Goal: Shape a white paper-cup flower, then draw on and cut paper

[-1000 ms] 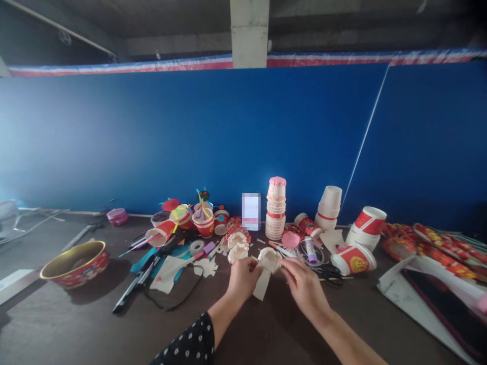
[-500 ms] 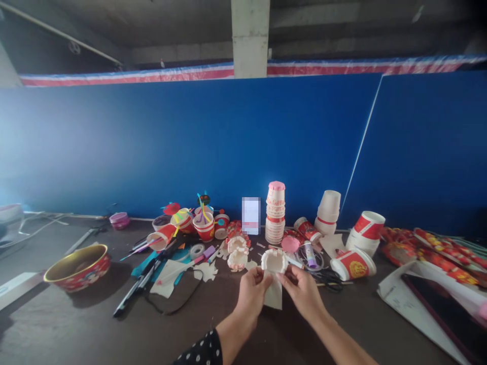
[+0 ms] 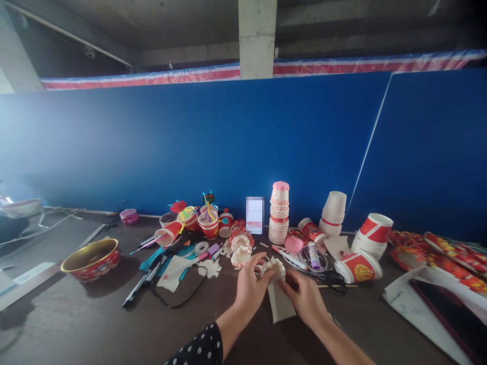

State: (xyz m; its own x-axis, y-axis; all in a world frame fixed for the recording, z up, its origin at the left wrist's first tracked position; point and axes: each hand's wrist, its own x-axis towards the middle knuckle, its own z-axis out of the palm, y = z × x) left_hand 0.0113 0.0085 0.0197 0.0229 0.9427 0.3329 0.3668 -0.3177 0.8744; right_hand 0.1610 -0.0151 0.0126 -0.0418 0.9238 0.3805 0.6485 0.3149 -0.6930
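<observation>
Between my hands is a cut white paper cup piece (image 3: 274, 267), round and shallow with a notched, folded rim. My left hand (image 3: 251, 286) pinches its left side, thumb in front and fingers behind. My right hand (image 3: 304, 293) grips the lower right edge, fingertips partly hidden. A pale paper strip (image 3: 280, 306) hangs below the piece; whether the two are joined I cannot tell. Just beyond my left hand lie two similar fringed cup pieces (image 3: 241, 256), edged in red and white.
A tall cup stack (image 3: 279, 228) stands ahead, right of a blurred upright screen (image 3: 254, 215). Black scissors (image 3: 335, 283), a glue stick (image 3: 314, 256) and a tipped cup (image 3: 358, 267) lie to the right. Leftward are a red-gold bowl (image 3: 91, 266), tape (image 3: 201, 248) and paper scraps (image 3: 173, 274).
My hands have shifted the cup piece slightly right and towards me. It has turned so its notched rim now points up and away. The left fingers have moved up behind it.
</observation>
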